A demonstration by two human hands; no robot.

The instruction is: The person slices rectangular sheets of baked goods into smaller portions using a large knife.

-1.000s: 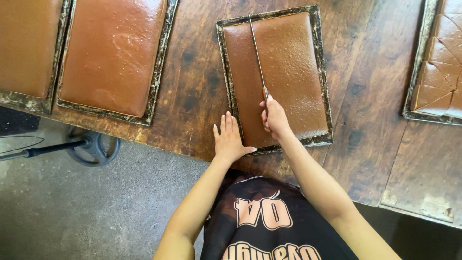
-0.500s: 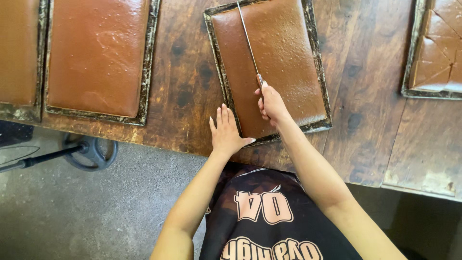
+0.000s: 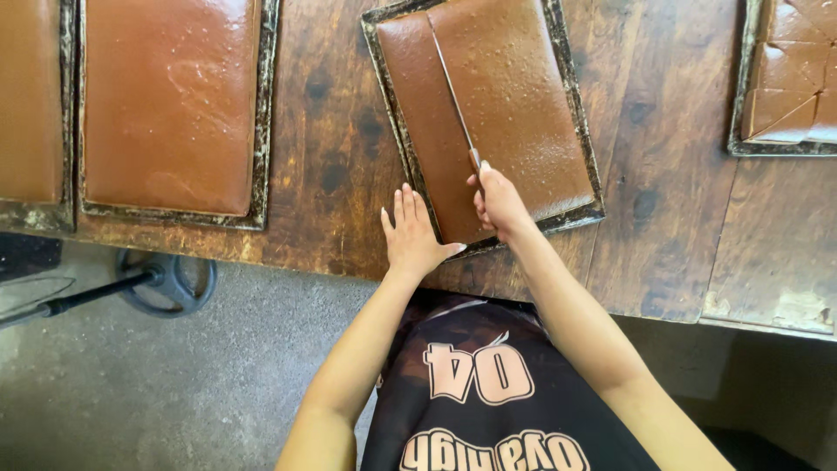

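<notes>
A dark metal tray [image 3: 582,148] on the wooden table holds a smooth brown slab [image 3: 523,113]. My right hand [image 3: 501,202] grips the handle of a long thin knife [image 3: 453,92] whose blade lies lengthwise in the slab, with a cut line running up from it. Flat on the table edge, my left hand [image 3: 411,235] rests with fingers spread, its thumb touching the tray's near left corner.
Another tray with an uncut brown slab [image 3: 170,105] lies to the left, and a third one [image 3: 26,105] at the far left edge. A tray of cut brown pieces [image 3: 789,78] sits at the upper right. A metal stand base [image 3: 166,281] is on the floor below the table.
My right hand and the knife have drawn a little toward me along the cut line. The left hand has stayed by the tray corner.
</notes>
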